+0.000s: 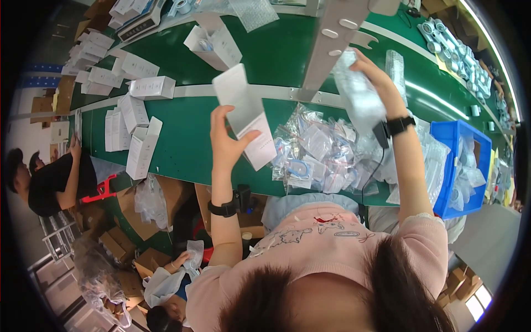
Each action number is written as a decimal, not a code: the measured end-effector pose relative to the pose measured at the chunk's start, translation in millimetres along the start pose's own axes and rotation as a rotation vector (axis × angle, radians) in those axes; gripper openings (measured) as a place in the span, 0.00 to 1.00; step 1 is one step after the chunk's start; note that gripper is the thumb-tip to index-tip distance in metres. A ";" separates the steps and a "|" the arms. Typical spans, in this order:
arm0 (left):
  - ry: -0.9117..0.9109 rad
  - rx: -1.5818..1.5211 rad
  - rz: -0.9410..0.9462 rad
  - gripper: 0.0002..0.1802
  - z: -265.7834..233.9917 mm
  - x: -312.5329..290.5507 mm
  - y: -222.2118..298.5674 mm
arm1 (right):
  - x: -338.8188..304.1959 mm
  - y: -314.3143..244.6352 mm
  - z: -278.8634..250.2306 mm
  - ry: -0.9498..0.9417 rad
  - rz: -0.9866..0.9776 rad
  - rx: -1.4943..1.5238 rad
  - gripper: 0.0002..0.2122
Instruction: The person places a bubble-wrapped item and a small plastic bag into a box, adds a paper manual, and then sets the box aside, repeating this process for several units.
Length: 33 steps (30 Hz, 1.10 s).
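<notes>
My left hand (225,145) grips a slim white carton (255,130) above the green table, thumb on one side and fingers on the other. The carton stands tilted with its long top flap raised. Farther right, my right hand (377,76) is closed round a bubble-wrapped bundle (357,94); what lies inside the wrap cannot be made out. Between my arms a heap of small clear plastic bags (318,146) covers the table, some with white cables and papers inside. Bubble-wrap pouches (434,160) lie beside my right forearm.
White cartons (145,146) stand and lie at left. An open carton (213,47) sits farther back. A metal post (337,39) rises mid-table. At right is a blue bin (449,171) of wrapped items. A co-worker (55,177) is at left; another person (171,288) is below.
</notes>
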<state>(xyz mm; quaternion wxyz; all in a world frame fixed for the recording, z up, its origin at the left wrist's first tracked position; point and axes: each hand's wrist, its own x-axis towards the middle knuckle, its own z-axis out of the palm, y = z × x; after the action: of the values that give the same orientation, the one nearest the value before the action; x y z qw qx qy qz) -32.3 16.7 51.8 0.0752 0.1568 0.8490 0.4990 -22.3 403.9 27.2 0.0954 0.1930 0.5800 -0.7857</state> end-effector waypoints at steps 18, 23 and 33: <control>0.280 0.109 0.442 0.42 46.9 -20.3 17.3 | -77.2 5.4 168.3 0.378 -1.102 -0.961 0.22; 0.286 -0.029 0.573 0.41 34.0 11.1 0.7 | -81.6 10.5 176.7 -0.108 -1.215 -1.170 0.19; 0.278 -0.115 0.244 0.39 54.8 10.4 -44.5 | -32.7 152.9 155.7 -0.205 -0.359 -1.479 0.22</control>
<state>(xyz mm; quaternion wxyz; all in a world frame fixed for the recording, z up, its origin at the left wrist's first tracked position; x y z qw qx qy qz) -35.1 45.2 -13.5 -0.0949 0.1838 0.7960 0.5688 34.5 206.6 -53.7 0.1241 -0.0920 0.9653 -0.2107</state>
